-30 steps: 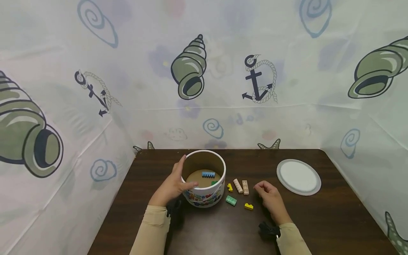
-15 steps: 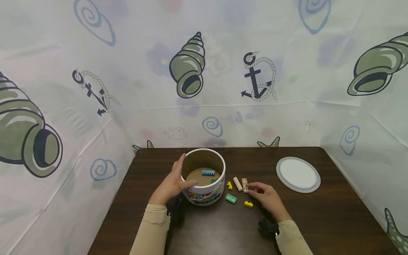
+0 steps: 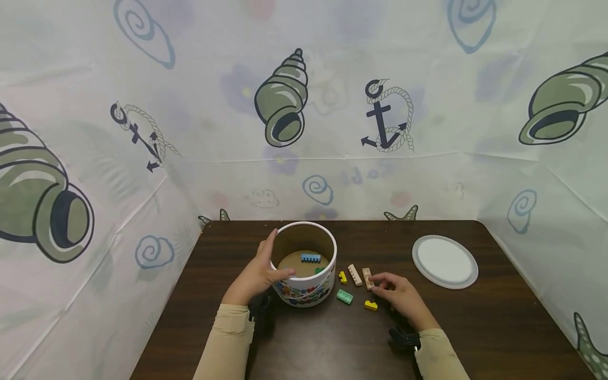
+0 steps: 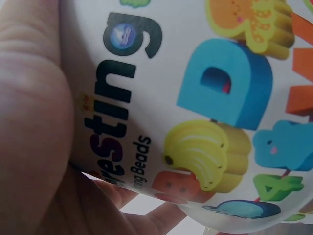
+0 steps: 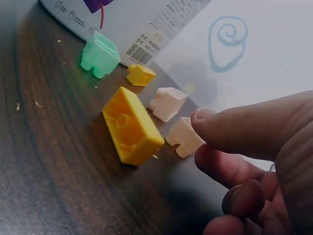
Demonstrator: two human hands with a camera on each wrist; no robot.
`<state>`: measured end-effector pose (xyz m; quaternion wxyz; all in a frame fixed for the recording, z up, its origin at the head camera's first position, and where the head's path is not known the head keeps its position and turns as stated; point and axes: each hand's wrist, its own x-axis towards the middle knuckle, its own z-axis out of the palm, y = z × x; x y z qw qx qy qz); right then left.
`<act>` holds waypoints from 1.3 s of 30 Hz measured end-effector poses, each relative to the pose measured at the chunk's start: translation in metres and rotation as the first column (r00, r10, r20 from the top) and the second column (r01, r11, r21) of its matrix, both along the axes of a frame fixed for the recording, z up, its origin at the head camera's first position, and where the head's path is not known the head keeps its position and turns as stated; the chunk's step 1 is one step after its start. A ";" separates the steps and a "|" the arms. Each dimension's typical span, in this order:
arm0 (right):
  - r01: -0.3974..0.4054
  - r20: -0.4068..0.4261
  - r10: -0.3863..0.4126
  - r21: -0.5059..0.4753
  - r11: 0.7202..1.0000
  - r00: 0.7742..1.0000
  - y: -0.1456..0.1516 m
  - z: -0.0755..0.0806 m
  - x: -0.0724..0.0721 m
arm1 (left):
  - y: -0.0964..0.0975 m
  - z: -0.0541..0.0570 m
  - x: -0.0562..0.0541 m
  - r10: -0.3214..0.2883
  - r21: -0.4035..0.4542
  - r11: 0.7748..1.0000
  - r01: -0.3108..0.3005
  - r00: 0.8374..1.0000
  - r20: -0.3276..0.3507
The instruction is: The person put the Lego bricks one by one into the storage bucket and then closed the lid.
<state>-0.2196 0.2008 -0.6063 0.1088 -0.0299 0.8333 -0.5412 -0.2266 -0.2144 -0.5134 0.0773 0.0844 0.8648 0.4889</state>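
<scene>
My left hand [image 3: 256,277] grips the white printed bucket [image 3: 309,295] at its left side, thumb over the rim; in the left wrist view the bucket wall [image 4: 146,93] lies along the palm. A blue toy brick [image 3: 311,258] and a partly hidden green brick [image 3: 319,270] lie inside it. To the right, my right hand [image 3: 402,298] pinches the near end of a peach brick [image 3: 367,276] between thumb and forefinger, low at the table. The right wrist view shows this peach brick [image 5: 184,137] right at the fingertips. A pale pink brick [image 3: 354,275] lies beside it.
Near the bucket lie a small yellow brick [image 3: 343,277] and a mint green brick [image 3: 344,296]. Another yellow brick [image 3: 371,305] is closer to me. A flat white disc [image 3: 445,262] rests at the back right of the brown table [image 3: 503,327]. Printed cloth surrounds the table.
My right hand has moved left to the peach brick and taken hold of its near end, and the brick has turned slightly. The left hand and bucket have stayed put.
</scene>
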 end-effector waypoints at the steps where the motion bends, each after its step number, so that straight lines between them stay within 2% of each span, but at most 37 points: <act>1: -0.001 0.002 0.001 0.002 1.000 1.000 0.000 0.000 0.000 | 0.000 0.000 0.000 0.000 0.002 1.000 0.000 1.000 0.004; 11: -0.015 -0.061 0.023 0.128 0.992 0.998 -0.003 -0.001 -0.003 | 0.000 -0.001 -0.001 0.006 -0.003 1.000 -0.006 1.000 0.008; 13: -0.009 -0.064 0.017 0.130 0.992 0.998 -0.002 -0.001 -0.003 | 0.000 -0.001 -0.001 0.006 -0.007 1.000 -0.006 1.000 0.008; 18: 0.055 -0.041 -0.055 0.004 0.998 0.998 0.002 -0.002 -0.002 | 0.000 -0.001 -0.001 0.002 0.002 1.000 -0.002 1.000 0.007; 22: 0.098 -0.027 -0.102 -0.116 0.988 0.994 0.007 -0.002 -0.002 | 0.000 -0.001 -0.002 0.000 0.005 1.000 0.000 1.000 0.002; 26: 0.126 0.007 -0.128 -0.256 0.958 0.992 0.008 0.000 -0.001 | -0.001 -0.003 -0.003 -0.002 0.007 1.000 0.002 1.000 0.002; 29: 0.107 0.002 -0.113 -0.356 0.929 0.994 0.009 0.001 -0.001 | -0.001 -0.004 -0.003 -0.001 0.010 1.000 0.001 1.000 -0.001; 33: 0.044 -0.045 -0.069 -0.420 0.906 0.997 0.013 -0.001 0.001 | 0.000 -0.004 -0.003 0.006 0.010 1.000 -0.006 1.000 0.002; 35: 0.033 -0.058 -0.063 -0.425 0.905 0.996 0.015 -0.003 0.001 | 0.000 -0.003 -0.002 0.011 0.014 1.000 -0.011 1.000 0.010; 39: 0.069 -0.038 -0.093 -0.418 0.906 0.995 0.017 -0.004 0.002 | 0.000 -0.003 0.000 0.017 0.009 1.000 -0.017 1.000 0.015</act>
